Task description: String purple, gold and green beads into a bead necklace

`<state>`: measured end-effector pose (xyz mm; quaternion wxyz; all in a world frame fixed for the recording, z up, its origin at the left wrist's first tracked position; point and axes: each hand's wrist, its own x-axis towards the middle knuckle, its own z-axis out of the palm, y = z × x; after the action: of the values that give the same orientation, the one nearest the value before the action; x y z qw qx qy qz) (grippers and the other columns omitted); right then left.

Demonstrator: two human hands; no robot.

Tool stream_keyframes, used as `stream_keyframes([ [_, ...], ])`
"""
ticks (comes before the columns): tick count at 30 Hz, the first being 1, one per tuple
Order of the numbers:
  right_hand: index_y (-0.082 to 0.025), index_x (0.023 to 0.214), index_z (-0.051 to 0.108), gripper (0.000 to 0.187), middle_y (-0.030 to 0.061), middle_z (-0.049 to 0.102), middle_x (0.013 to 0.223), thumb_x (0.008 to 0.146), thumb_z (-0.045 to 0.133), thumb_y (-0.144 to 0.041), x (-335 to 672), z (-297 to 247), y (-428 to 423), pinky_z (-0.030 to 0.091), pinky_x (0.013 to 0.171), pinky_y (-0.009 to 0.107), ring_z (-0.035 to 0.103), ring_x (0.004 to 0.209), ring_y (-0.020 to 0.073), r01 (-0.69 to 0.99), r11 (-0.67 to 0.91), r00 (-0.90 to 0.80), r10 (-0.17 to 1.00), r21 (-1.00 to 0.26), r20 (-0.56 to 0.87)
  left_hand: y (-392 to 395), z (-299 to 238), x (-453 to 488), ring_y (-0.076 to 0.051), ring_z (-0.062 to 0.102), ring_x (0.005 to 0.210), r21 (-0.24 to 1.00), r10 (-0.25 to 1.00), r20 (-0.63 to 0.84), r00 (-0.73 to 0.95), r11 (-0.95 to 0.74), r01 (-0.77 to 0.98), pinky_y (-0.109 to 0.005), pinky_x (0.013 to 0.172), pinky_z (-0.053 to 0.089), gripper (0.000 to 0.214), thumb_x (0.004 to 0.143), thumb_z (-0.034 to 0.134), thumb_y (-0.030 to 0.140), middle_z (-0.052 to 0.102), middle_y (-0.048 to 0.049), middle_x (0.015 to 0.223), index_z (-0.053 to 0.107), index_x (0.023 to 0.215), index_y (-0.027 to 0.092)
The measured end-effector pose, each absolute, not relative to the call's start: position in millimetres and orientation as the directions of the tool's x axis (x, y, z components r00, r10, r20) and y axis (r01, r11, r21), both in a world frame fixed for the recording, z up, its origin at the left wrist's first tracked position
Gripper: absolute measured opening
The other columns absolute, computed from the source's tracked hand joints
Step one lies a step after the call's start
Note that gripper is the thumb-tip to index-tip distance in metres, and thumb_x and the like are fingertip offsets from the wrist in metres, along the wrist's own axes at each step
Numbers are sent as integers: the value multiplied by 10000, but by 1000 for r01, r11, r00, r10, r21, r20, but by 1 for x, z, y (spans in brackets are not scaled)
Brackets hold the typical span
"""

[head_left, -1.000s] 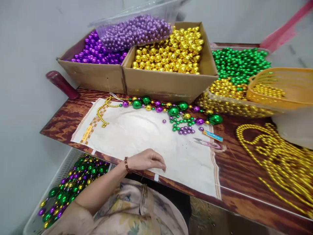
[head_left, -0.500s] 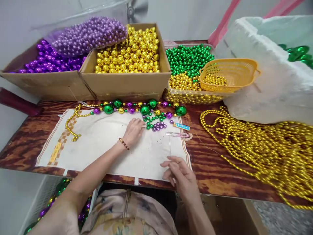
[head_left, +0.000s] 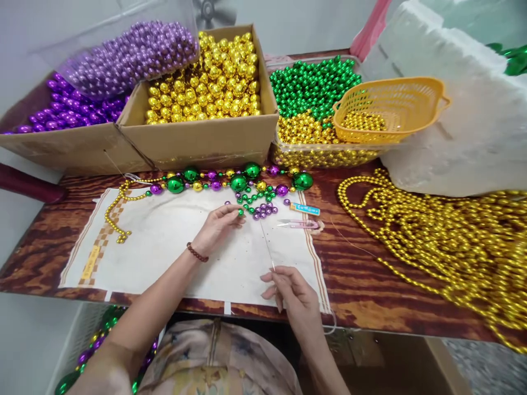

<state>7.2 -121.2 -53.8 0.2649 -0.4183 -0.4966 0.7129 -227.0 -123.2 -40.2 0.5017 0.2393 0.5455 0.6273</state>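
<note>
My left hand (head_left: 217,227) reaches over a white cloth (head_left: 164,241) and pinches a small green bead (head_left: 240,212) at its fingertips. My right hand (head_left: 291,291) hovers near the table's front edge, fingers pinched on a thin needle (head_left: 267,247) that points up toward the beads. A small pile of loose green and purple beads (head_left: 259,206) lies just beyond my left fingers. Behind it runs a strand of large green, purple and gold beads (head_left: 214,181).
Cardboard boxes of purple beads (head_left: 82,99) and gold beads (head_left: 206,77) stand at the back. A tub of green and gold beads (head_left: 313,109) holds an orange basket (head_left: 387,109). Gold bead strands (head_left: 444,241) fill the right. Snips (head_left: 298,224) lie on the cloth.
My left hand moved from the cloth's front edge up to the loose beads and picked one up. My right hand came into view holding the needle, now tilted toward the left hand.
</note>
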Motion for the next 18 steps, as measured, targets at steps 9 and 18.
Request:
stream_keyframes([
  [9, -178, 934, 707, 212, -60, 472, 491, 935, 583, -350, 5, -31, -124, 355, 411, 171, 427, 409, 66, 217, 75, -487, 873, -973, -41, -152, -15, -219, -168, 701, 871, 543, 908, -334, -254, -36, -839, -350, 904, 554, 217, 844, 707, 188, 698, -54, 893, 697, 1051, 127],
  [18, -199, 920, 729, 151, -7, 721, 756, 927, 593, -263, -1, -23, -124, 494, 585, 140, 646, 612, 93, 284, 318, -479, 864, -905, 153, -161, -14, -222, -180, 705, 915, 489, 918, -310, -247, -68, -869, -442, 1032, 507, 208, 893, 636, 161, 701, -57, 920, 690, 1092, 138],
])
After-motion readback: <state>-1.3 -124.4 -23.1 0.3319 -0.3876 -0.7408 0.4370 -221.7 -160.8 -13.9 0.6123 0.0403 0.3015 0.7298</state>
